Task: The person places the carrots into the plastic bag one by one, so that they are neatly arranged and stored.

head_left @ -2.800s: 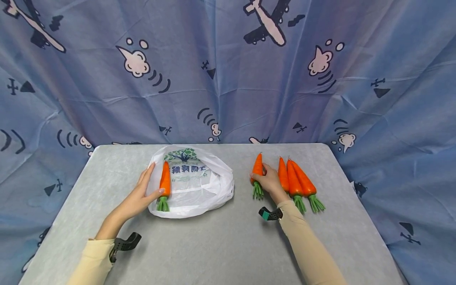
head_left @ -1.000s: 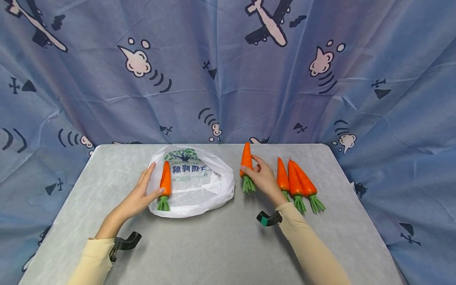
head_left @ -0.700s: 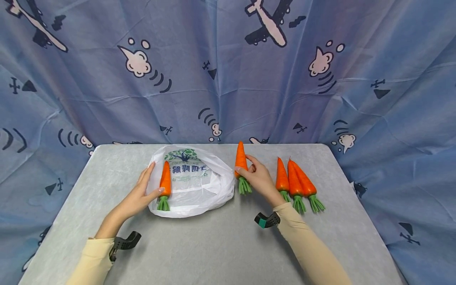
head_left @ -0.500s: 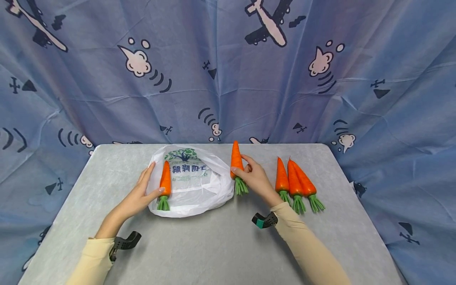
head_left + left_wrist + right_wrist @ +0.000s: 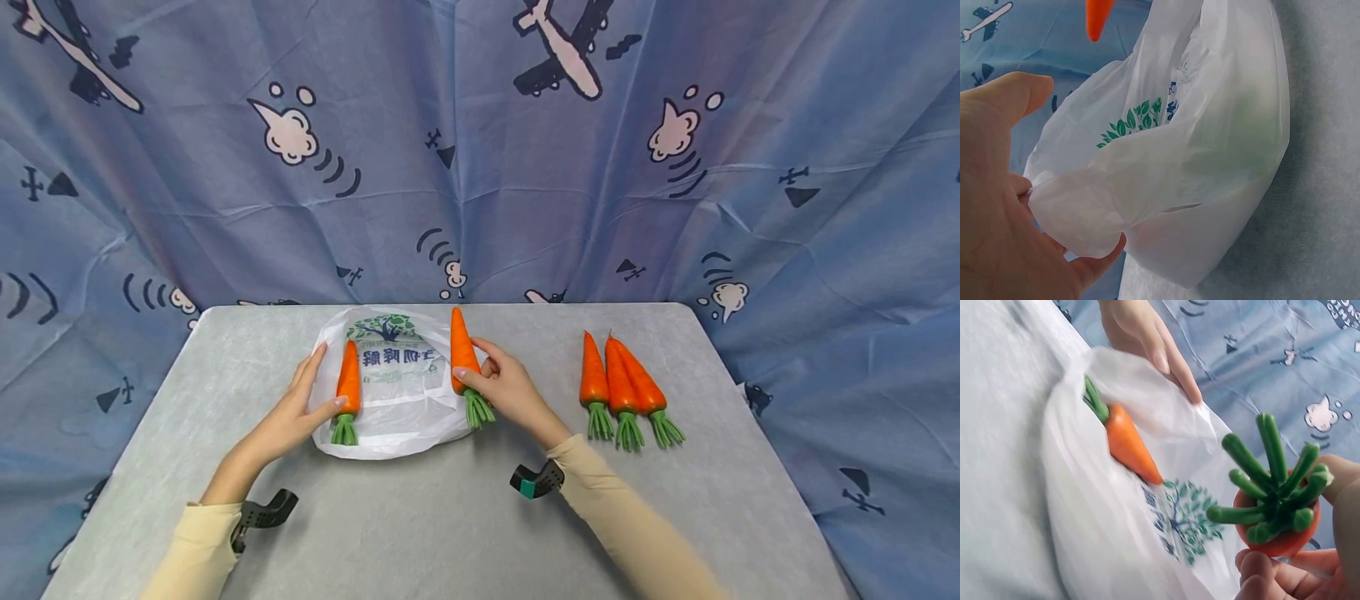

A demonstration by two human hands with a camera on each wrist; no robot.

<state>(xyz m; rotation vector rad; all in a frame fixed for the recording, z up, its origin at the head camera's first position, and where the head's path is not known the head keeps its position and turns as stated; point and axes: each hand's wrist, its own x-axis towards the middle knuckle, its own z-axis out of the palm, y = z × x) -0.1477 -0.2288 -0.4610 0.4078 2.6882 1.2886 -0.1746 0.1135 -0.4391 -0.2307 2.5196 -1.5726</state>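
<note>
A white plastic bag [image 5: 397, 417] with green and blue print lies with its mouth facing me, one orange carrot [image 5: 348, 375] with green stems inside at its left. My left hand [image 5: 288, 417] rests along the bag's left rim, fingers extended; in the left wrist view its fingers touch the plastic [image 5: 1229, 144] while the thumb stays apart. Between thumb and fingers, my right hand [image 5: 513, 392] holds a second carrot [image 5: 461, 346] in front of the bag's right side, tip away from me. The right wrist view shows this carrot's green stems [image 5: 1272, 494] end-on.
Three more carrots [image 5: 621, 379] lie side by side on the right of the grey table [image 5: 420, 525], stems toward me. A blue curtain [image 5: 480, 167] with airplane prints hangs behind the table's far edge. Both wrists wear black bands.
My right hand has lifted the carrot from beside the other three and carried it left to the bag's right side. The left hand and bag have hardly moved.
</note>
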